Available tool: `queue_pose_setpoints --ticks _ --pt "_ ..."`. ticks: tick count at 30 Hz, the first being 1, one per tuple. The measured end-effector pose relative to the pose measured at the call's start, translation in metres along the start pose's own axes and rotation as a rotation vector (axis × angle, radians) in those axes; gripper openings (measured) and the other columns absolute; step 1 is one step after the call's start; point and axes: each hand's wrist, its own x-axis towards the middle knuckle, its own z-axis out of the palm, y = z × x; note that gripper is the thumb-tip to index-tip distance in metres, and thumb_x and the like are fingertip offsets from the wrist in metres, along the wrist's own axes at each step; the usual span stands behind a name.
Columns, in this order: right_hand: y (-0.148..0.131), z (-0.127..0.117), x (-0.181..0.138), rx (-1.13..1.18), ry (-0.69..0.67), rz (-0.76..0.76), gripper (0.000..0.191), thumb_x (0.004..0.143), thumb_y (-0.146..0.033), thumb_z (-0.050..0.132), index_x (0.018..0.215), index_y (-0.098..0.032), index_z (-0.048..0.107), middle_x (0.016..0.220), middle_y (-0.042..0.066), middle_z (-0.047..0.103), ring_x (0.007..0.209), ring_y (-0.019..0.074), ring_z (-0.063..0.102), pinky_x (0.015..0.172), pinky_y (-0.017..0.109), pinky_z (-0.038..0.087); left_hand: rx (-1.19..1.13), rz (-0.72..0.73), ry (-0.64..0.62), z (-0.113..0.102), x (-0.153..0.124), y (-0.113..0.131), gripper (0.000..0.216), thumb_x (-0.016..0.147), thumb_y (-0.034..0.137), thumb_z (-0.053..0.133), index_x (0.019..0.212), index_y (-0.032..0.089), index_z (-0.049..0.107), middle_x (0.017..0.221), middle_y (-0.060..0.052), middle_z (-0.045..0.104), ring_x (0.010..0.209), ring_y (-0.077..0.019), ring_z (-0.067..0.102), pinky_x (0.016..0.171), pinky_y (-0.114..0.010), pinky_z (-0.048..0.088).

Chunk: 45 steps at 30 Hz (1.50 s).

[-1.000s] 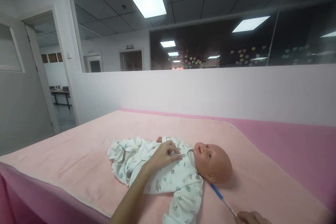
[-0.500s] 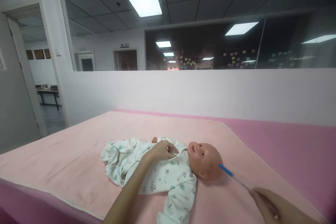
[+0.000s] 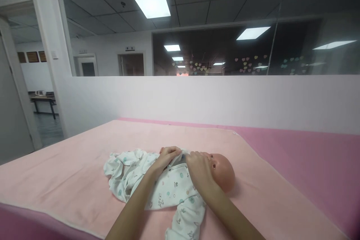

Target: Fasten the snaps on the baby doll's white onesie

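A baby doll (image 3: 225,172) lies on its back, its head to the right, dressed in a white patterned baby outfit (image 3: 165,191). My left hand (image 3: 168,157) is closed on the front opening of the outfit and lifts its edge. Just right of it, my right hand (image 3: 197,167) is closed at the collar, covering the doll's chin and part of its face. A bluish bit of a thin blue-ended stick, perhaps a thermometer, shows faintly between my hands. Most of that stick is hidden by my right fingers and the cloth.
A pale pink blanket (image 3: 84,150) lies under the doll, over a darker pink surface (image 3: 303,161). Behind it stands a low white wall (image 3: 197,99) with glass above. To the left is a doorway (image 3: 42,82) with a table (image 3: 43,99) beyond.
My right hand has moved left from beside the doll's head to its collar, carrying the blue-ended stick. My left hand now lifts the outfit's edge. The view has shifted slightly.
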Motion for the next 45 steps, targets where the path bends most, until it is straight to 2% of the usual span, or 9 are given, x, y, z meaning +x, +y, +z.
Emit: queue_pose_setpoints --ticks 5,12,18,21,24,30,33,39,45 --pt "-0.008 0.031 0.032 -0.072 -0.009 0.038 0.035 0.065 0.007 0.051 0.092 -0.016 0.050 0.075 0.004 0.059 0.060 0.0153 0.055 0.057 0.026 0.030 -0.104 0.019 -0.106 -0.001 -0.005 0.004 0.040 0.073 0.052 0.051 0.069 0.013 0.056 0.051 0.005 0.033 0.047 -0.0047 0.025 0.047 -0.020 0.021" --pt "0.000 0.027 0.032 -0.076 -0.025 -0.066 0.012 0.079 -0.009 0.047 0.078 -0.017 0.055 0.077 0.008 0.060 0.081 0.0212 0.054 0.075 0.035 0.030 0.092 -0.007 -0.326 -0.011 -0.007 0.006 0.039 0.069 0.050 0.055 0.061 0.012 0.059 0.047 0.005 0.035 0.046 -0.0057 0.029 0.048 -0.021 0.023" --pt "0.005 0.007 0.001 -0.115 -0.055 -0.196 0.014 0.072 -0.006 0.050 0.070 -0.016 0.058 0.076 0.008 0.060 0.079 0.0205 0.051 0.077 0.036 0.031 0.126 0.001 0.018 -0.019 0.007 -0.004 0.050 0.077 0.054 0.039 0.086 0.013 0.065 0.063 -0.001 0.053 0.048 -0.0076 0.039 0.048 -0.021 0.029" --pt "0.005 0.004 -0.010 -0.087 -0.051 -0.222 0.014 0.073 -0.006 0.048 0.070 -0.016 0.058 0.075 0.008 0.061 0.079 0.0202 0.052 0.083 0.039 0.028 0.304 0.085 0.140 -0.015 0.025 -0.013 0.045 0.078 0.049 0.040 0.090 0.015 0.065 0.086 -0.006 0.062 0.074 -0.0156 0.054 0.068 -0.026 0.041" --pt "0.011 0.003 -0.015 -0.019 -0.032 -0.212 0.013 0.070 -0.006 0.048 0.072 -0.015 0.057 0.074 0.008 0.061 0.078 0.0199 0.052 0.084 0.039 0.027 0.517 0.118 0.128 -0.001 0.040 -0.025 0.042 0.079 0.045 0.041 0.102 0.017 0.062 0.108 -0.008 0.060 0.103 -0.0212 0.051 0.090 -0.031 0.037" --pt "0.063 -0.001 -0.013 0.360 0.114 0.165 0.023 0.082 -0.020 0.036 0.076 -0.017 0.058 0.079 0.006 0.063 0.075 0.0151 0.054 0.078 0.029 0.032 0.721 0.089 -0.095 0.018 0.048 -0.048 0.043 0.082 0.046 0.037 0.113 0.024 0.057 0.122 -0.005 0.054 0.117 -0.0220 0.044 0.101 -0.035 0.028" --pt "0.096 0.010 -0.012 0.731 0.016 0.359 0.032 0.083 -0.038 0.037 0.070 -0.017 0.058 0.075 0.004 0.063 0.071 0.0147 0.054 0.067 0.026 0.035 0.727 0.043 -0.090 0.018 0.048 -0.050 0.049 0.080 0.052 0.037 0.116 0.025 0.055 0.128 -0.004 0.050 0.120 -0.0221 0.041 0.104 -0.036 0.024" --pt "0.118 0.038 -0.014 1.336 -0.001 0.373 0.036 0.072 -0.048 0.049 0.071 -0.015 0.063 0.080 0.003 0.065 0.082 0.0180 0.056 0.074 0.027 0.039 0.646 0.001 -0.128 0.016 0.042 -0.038 0.054 0.072 0.065 0.042 0.115 0.035 0.055 0.133 0.000 0.043 0.125 -0.0239 0.033 0.106 -0.039 0.019" --pt "0.116 0.040 -0.016 1.441 0.127 0.500 0.034 0.066 -0.042 0.057 0.087 -0.016 0.065 0.104 0.006 0.062 0.098 0.0193 0.053 0.086 0.028 0.038 0.573 0.016 -0.179 0.015 0.034 -0.028 0.052 0.070 0.065 0.046 0.108 0.033 0.061 0.133 0.001 0.043 0.128 -0.0226 0.030 0.108 -0.036 0.016"
